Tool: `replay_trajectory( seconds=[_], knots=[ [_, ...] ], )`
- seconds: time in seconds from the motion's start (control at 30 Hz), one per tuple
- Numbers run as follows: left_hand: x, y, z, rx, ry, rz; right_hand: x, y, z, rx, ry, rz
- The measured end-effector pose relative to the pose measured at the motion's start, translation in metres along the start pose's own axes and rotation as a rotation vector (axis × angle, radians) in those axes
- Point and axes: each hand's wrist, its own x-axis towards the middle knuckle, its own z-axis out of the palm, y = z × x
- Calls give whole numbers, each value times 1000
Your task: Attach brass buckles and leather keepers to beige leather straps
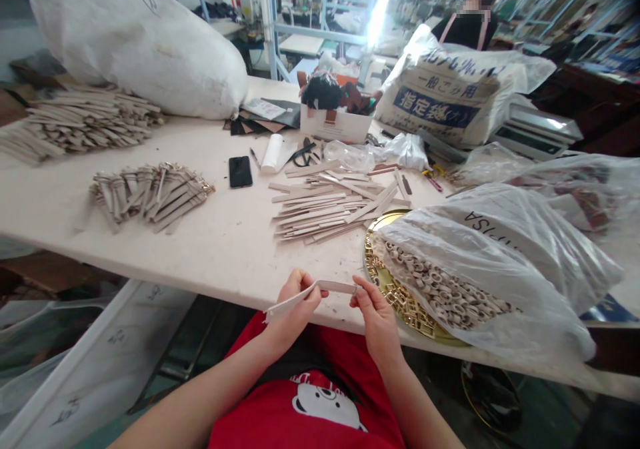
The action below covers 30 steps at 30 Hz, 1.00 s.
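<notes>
A beige strip (334, 286) is stretched between my two hands at the table's front edge. My left hand (300, 302) pinches it near the middle, and its free end sticks out to the lower left. The fingers of my right hand (373, 305) are closed on the strip's right end; any small part there is too small to make out. Beyond my hands lies a pile of loose beige strips (320, 209). Right of them, a golden tray (383, 225) holds gold buckles (400, 295) and many small beige loops (450, 292), partly under clear plastic.
Bundled strips (150, 192) and a larger strip pile (90, 119) lie left. A phone (241, 171), white roll (273, 153) and scissors (303, 153) are mid-table. Behind stand a white box (335, 125), a big white sack (150, 49) and a printed bag (440, 95). A person is at back right.
</notes>
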Motion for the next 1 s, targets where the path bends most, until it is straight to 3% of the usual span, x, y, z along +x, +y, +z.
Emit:
replay_trajectory(
  seconds=[0.1,0.23,0.33,0.43,0.53,0.67,0.73,0.87,0.93,1.0],
  knots=[
    [-6,-4,5,46,-25,13,-3,-3,5,-20,-30,-19],
    [-8,-6,10,-74,-177,-18,0,1,9,323,-13,238],
    [0,2,-1,-251,-396,-180,6,3,2,477,39,322],
    [10,14,-16,-356,-665,-447,8,1,-9,422,-3,285],
    [11,19,-15,-219,-817,-461,1,-2,-9,297,-82,219],
    [3,10,4,18,-694,-238,-7,1,2,231,-124,166],
    [2,5,12,24,-652,-205,-5,2,-4,123,-128,96],
    [7,0,12,11,-587,-219,11,-2,-53,-574,-24,-159],
    [9,0,10,3,-513,-232,21,-3,-79,-925,13,-214],
    [8,0,12,-2,-476,-261,28,-1,-94,-1130,-25,-226]
  ],
)
